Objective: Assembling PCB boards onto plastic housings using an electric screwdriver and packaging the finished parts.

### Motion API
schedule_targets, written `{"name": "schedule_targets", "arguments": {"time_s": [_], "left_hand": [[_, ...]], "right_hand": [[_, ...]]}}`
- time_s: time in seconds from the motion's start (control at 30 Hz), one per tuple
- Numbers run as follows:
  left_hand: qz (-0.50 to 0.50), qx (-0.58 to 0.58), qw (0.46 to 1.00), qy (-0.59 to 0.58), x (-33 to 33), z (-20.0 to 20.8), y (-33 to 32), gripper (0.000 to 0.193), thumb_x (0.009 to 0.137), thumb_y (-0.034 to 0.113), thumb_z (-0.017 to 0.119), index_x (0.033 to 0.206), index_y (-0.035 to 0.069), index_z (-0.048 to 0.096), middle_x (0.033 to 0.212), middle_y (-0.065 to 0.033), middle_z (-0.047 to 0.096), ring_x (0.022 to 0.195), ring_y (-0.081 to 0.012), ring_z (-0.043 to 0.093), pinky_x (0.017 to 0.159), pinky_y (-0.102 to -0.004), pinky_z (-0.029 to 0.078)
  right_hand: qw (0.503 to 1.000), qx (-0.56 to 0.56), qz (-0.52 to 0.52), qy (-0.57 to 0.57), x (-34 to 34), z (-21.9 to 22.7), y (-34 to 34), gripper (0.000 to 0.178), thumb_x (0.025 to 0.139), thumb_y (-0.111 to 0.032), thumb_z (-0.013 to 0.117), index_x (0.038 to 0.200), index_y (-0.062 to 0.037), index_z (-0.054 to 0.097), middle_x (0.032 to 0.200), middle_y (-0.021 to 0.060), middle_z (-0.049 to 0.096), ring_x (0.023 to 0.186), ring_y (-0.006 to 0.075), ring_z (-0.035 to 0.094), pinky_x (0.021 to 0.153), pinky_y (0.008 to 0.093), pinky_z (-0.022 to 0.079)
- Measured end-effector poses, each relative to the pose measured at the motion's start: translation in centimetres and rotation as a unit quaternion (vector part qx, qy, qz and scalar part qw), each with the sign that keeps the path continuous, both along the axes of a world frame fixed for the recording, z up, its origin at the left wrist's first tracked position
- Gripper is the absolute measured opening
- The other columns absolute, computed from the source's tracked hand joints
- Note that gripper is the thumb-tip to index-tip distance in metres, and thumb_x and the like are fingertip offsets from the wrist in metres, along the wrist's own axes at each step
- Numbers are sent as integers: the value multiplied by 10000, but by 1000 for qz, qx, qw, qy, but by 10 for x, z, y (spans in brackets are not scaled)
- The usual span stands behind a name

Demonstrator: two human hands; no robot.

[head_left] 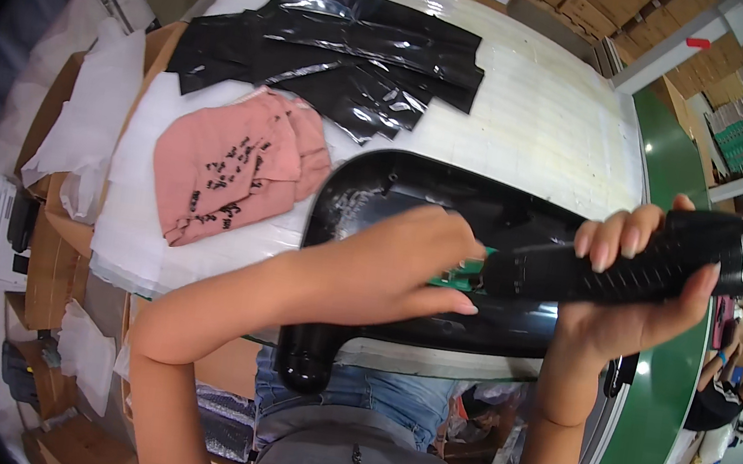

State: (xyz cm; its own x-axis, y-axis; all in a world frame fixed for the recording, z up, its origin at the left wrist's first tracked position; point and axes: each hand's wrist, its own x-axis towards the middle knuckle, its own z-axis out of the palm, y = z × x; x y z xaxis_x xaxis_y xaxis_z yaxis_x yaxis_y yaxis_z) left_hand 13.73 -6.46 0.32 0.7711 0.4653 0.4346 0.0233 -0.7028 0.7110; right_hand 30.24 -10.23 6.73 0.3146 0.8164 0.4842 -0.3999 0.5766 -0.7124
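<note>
A black electric screwdriver (620,268) lies across my right hand (642,282), whose fingers and thumb wrap its ribbed body. Its nose points left, into a hollow black plastic shell (353,300) on the near side of the table. My left hand (424,262) is over the shell at the screwdriver's nose, fingers curled down and thumb reaching out to the right. Whatever those fingers pinch is hidden. A green part (457,274) shows between finger and thumb, partly covered by the hand. The screwdriver's tip cannot be made out.
A pink cloth (230,166) with dark writing lies left of the shell. Beyond it are black plastic bags (339,49) on the white-covered table (556,115). Cardboard boxes (57,266) stand at the left. A green surface (652,382) runs along the right, with another person (731,387) farther off.
</note>
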Motion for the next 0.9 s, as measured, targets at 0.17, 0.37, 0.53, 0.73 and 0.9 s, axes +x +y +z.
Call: {"name": "schedule_targets", "arguments": {"time_s": [0.17,0.37,0.53,0.73,0.9], "left_hand": [[-19,34,998,-46,-8,3,-6,172,746,127,551,840,1,480,752,-91,472,705,-265,456,617,-326,378],[27,124,989,-76,-13,6,-6,127,747,112,541,750,8,468,710,-84,433,668,-246,441,581,-307,370],[19,213,977,-13,-22,9,-2,128,764,113,512,714,13,451,685,-78,412,655,-241,428,588,-308,366],[26,9,996,-80,-21,0,-1,111,796,110,459,743,14,441,700,-87,424,670,-251,427,620,-333,365],[-7,-98,995,-31,-19,-2,-8,82,796,90,448,784,8,448,737,-115,458,713,-284,446,647,-356,365]], "right_hand": [[999,1,19,50,-12,12,-9,536,789,-479,352,1093,-37,358,625,76,404,454,165,421,462,307,391],[999,-9,19,41,-17,13,-8,531,792,-474,351,1091,-36,347,621,69,396,442,162,412,444,305,385],[999,-8,39,15,-19,9,-4,514,799,-455,353,1086,-29,336,622,66,393,433,155,403,435,295,383],[999,11,28,13,-12,13,-4,504,803,-438,362,1077,-15,335,627,59,391,438,138,396,433,276,372],[1000,17,-12,23,-12,12,-1,497,808,-434,357,1070,-12,344,638,51,391,451,127,389,433,261,353]]}}
